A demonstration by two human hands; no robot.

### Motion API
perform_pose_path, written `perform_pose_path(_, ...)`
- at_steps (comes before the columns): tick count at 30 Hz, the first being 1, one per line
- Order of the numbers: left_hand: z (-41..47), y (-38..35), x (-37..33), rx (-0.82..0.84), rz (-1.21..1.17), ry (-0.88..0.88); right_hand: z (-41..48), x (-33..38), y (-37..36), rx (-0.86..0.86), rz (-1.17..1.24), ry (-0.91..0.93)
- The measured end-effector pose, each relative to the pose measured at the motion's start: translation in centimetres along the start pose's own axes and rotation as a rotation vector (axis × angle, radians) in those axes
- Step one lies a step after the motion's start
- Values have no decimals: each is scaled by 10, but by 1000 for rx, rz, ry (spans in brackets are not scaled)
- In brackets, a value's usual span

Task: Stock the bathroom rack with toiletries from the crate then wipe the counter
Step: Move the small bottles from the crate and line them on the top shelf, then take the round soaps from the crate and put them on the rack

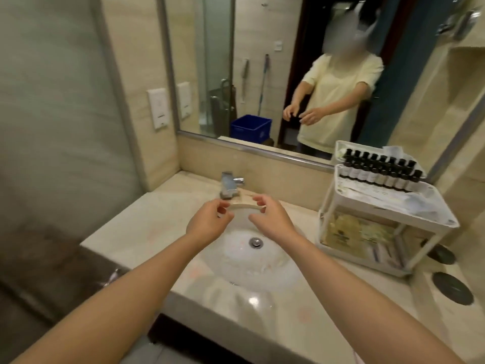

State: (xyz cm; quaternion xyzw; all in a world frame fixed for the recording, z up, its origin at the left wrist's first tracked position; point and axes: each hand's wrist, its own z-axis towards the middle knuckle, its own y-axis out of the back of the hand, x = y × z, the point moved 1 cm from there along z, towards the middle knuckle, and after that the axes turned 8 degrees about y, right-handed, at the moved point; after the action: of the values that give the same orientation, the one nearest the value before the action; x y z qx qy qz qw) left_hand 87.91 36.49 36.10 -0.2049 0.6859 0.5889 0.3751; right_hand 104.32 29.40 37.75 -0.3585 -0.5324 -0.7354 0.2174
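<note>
A pale flat item was flanked by the curled left hand and right hand; grip could not be confirmed. Held loosely, it could be dropped into the sink, left of the stocked rack.

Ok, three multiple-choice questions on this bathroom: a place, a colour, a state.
1. The white two-tier plastic rack stands: A on the floor; B on a wall shelf; C on the marble counter, right of the round white basin.
2. The plastic crate in the wall mirror is: A blue; B red; C green.
3. The rack's top shelf is: A bare; B lined with small dark-capped bottles; C tipped over.
Answers: C, its legs rest beside the basin; A, plainly blue; B, bottles stand in rows.
</note>
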Motion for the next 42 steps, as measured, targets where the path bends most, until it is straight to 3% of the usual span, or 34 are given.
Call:
perform_pose_path(21, -223, 197, 260, -476, -11, 599, -124, 189, -289, 647, -16, 488)
perform_pose_path(42, -344, 243, 345, -910, -151, 1118, -181, 298, -445, 1231, 69, 901)
